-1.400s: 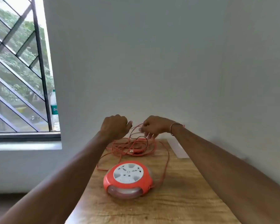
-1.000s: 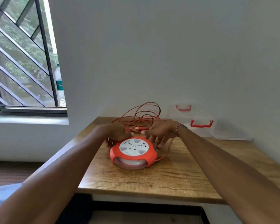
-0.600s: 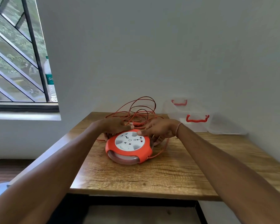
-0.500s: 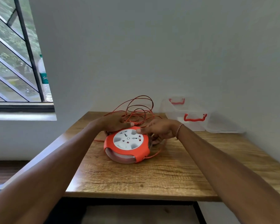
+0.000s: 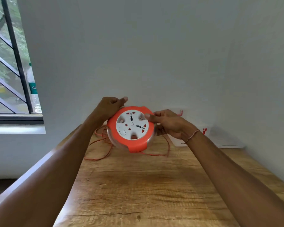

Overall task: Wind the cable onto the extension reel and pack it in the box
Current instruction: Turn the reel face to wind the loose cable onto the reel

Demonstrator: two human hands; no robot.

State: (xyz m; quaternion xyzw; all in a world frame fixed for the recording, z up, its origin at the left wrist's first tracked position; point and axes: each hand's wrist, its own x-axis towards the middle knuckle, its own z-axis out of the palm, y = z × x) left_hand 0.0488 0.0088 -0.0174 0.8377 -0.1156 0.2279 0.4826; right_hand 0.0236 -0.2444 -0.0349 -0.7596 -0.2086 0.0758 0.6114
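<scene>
While both hands grip it, left hand (image 5: 108, 107) and right hand (image 5: 169, 123), I observe the extension reel (image 5: 131, 128) tilted above the bench (image 5: 138, 185), cable (image 5: 103, 145) trailing loose.

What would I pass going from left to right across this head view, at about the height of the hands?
Window grille → bottle on the sill → left hand → orange reel, held up off the table → right hand → clear box by the wall.

Glossy orange and white plastic is being shown by the reel (image 5: 131, 128); matt, grained wood by the table (image 5: 146, 185).
</scene>
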